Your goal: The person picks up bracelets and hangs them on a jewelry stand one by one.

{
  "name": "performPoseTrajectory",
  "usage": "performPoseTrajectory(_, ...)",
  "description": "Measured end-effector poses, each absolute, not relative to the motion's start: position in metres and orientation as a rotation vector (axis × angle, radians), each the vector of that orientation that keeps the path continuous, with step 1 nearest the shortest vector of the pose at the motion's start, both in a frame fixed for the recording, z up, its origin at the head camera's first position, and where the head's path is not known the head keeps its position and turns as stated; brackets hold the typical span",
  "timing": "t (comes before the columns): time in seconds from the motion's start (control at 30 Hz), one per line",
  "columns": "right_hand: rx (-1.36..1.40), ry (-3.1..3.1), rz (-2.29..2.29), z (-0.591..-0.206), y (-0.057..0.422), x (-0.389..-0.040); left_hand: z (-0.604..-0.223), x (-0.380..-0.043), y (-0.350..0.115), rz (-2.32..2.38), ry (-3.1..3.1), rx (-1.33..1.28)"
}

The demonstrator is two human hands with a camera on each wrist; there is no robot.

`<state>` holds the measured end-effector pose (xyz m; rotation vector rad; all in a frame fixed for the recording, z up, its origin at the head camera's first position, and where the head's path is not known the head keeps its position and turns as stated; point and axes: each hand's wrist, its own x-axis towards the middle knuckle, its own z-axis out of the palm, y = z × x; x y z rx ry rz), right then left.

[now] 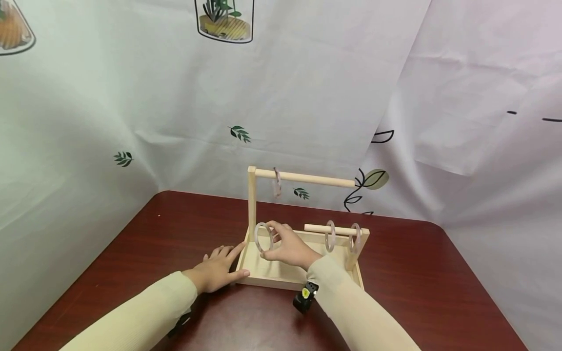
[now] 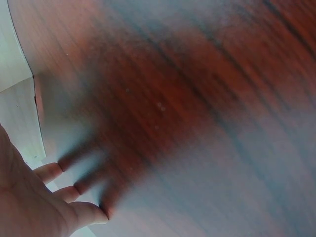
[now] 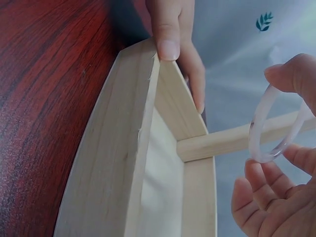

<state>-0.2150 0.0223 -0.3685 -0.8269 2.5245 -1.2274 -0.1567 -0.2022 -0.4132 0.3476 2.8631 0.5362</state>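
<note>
My right hand (image 1: 291, 247) pinches a pale translucent bangle (image 3: 255, 133) between thumb and fingers, above the left part of a light wooden tray stand (image 1: 272, 282). My left hand (image 1: 217, 268) rests on the tray's left front corner, thumb and index finger touching the rim and its fingers spread. On the upper bar (image 1: 316, 179) hangs one bangle (image 1: 277, 187), close to the left post (image 1: 252, 204). Two more, a left bangle (image 1: 327, 241) and a right bangle (image 1: 358, 239), hang on the lower bar (image 1: 313, 228). In the left wrist view, part of the left hand (image 2: 44, 197) shows.
The stand is on a dark red wood-grain table (image 1: 421, 282). Behind it hangs a whitish cloth (image 1: 307, 97) printed with leaves and jars. Both bars have one free end: the upper at its right, the lower at its left.
</note>
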Motion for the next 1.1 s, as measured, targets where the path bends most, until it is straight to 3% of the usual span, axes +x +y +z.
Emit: performPoseTrajectory(1.1,-0.876,2.446,-1.419,-0.342,0.034,-0.196,-0.415,-0.158,-0.202,0.560,2.872,0.358)
